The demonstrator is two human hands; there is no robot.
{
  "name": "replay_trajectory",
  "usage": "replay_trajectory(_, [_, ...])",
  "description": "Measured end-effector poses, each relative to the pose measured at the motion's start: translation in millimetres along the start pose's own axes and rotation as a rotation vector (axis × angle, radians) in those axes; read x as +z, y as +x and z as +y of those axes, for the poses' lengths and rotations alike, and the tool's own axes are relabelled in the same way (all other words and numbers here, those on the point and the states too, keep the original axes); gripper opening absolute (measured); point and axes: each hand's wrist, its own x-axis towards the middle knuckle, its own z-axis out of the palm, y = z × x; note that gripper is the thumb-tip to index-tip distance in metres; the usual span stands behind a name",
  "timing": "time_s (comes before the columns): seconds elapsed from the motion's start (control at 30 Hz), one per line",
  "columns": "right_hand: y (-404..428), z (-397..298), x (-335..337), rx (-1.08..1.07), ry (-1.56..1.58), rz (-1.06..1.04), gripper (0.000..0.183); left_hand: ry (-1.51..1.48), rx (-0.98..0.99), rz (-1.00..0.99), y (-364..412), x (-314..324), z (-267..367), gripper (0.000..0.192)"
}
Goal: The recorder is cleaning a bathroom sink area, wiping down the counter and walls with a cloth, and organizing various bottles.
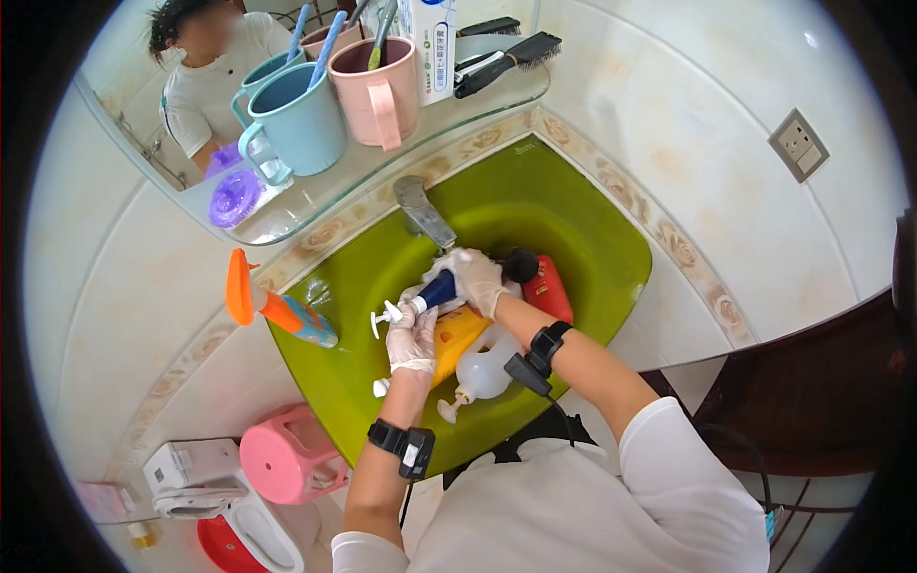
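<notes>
In thin translucent gloves, both my hands are over the green washbasin (600, 236). My left hand (410, 342) grips a dark blue bottle (438, 289) by its neck, just below the white pump head (387, 316). My right hand (478, 278) is wrapped around the bottle's other end, under the metal faucet (426, 213). White foam (443, 265) covers its fingers; whether it also holds a cloth is unclear. Beneath my hands lie a yellow bottle (453, 344) and a translucent white pump bottle (487, 367). A red bottle (548, 286) with a black top (521, 266) rests beside my right hand.
An orange-headed spray bottle (297, 315) stands on the basin's left rim. Above, a glass shelf (322, 197) holds a blue mug (301, 129), a pink mug (376, 93), a box (428, 54) and a hairbrush (510, 64). A pink stool (279, 458) stands below left.
</notes>
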Motion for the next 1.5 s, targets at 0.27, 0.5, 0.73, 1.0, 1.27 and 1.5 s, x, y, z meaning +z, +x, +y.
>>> replay_trajectory(0.27, [-8,-15,20,0.528,1.724,-0.182,0.019,-0.059,-0.027,-0.059,1,-27,34,0.036])
replay_trajectory(0.5, [-10,16,46,0.208,0.622,0.094,0.018,0.269,-0.006,0.074,34,0,-10,0.025])
replay_trajectory(0.73, [-34,-25,-32,0.158,0.726,0.108,0.019,0.156,-0.354,0.038,53,-6,-6,0.041])
replay_trajectory(1.0, [-41,-15,-2,-0.324,-0.132,0.131,0.028,0.378,-0.363,0.02,31,27,-37,0.046])
replay_trajectory(1.27, [-38,-37,-45,0.273,0.823,-0.101,0.034,0.234,-0.516,-0.069,57,-6,-36,0.034])
replay_trajectory(1.5, [-21,-45,-19,-0.205,0.429,-0.26,0.032,0.447,-0.316,-0.135,87,-12,-41,0.024])
